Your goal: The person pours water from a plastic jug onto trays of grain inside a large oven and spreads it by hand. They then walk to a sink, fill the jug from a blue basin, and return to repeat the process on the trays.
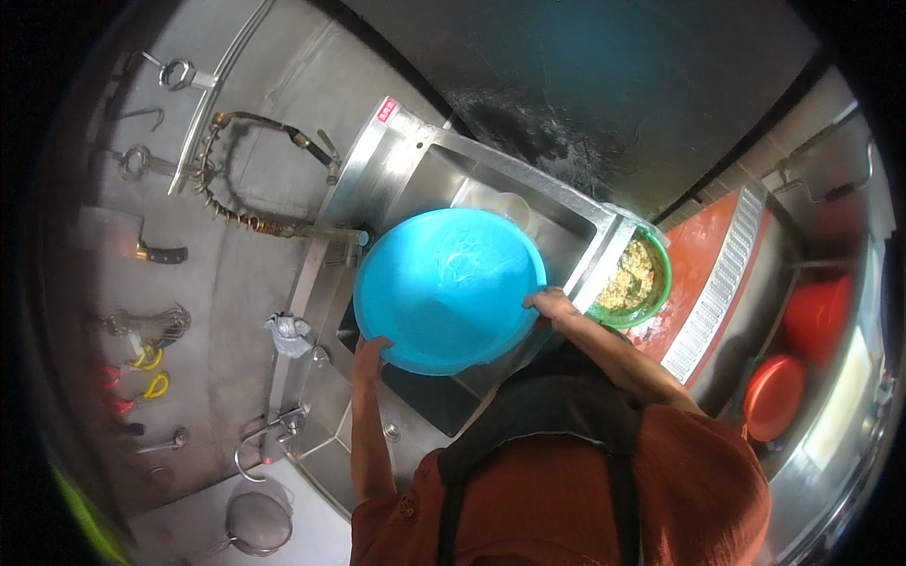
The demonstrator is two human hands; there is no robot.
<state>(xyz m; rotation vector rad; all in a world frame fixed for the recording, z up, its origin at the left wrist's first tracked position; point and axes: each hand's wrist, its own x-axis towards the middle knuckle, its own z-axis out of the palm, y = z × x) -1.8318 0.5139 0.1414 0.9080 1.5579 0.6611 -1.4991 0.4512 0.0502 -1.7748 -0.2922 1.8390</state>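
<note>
A large round blue plastic basin point(453, 304) is over the stainless steel sink point(559, 205). My left hand point(369, 359) grips its rim at the lower left. On the right side, my right hand point(554, 304) holds the rim with the thumb over the edge. Shiny ripples inside the basin look like shallow water; the depth cannot be told. Beside the basin's upper left rim is the end of a spout point(363, 238). A translucent round container point(512, 209) shows in the sink, partly hidden behind the basin.
A green basket point(665, 283) of food scraps stands right of the sink. A coiled spray hose point(205, 166), a cleaver point(164, 253) and several utensils hang along the left wall. Lower left are a curved faucet point(244, 453) and a mesh strainer point(259, 523). A drain grate point(715, 290) crosses the floor.
</note>
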